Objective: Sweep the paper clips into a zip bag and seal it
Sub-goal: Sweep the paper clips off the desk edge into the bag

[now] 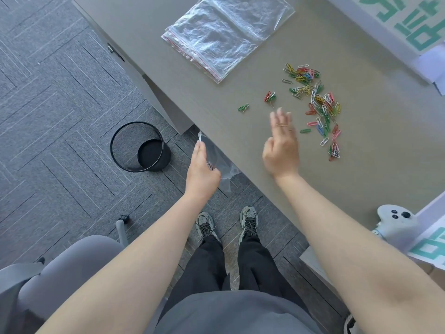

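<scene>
Sweeping is under way. The left hand pinches a clear bag at the counter edge, a few clips seemingly inside. The right hand, blurred, fingers apart and holding nothing, hovers beside the clips scattered on the counter. Next, I judge, it must drag them toward the bag. Spare bags lie beyond the clips; a bin stands on carpet below.

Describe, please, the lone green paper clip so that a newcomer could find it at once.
On the grey desk, look below the stack of clear zip bags. The green paper clip lies alone, left of the main multicoloured scatter, nearest the desk's front edge.
</scene>
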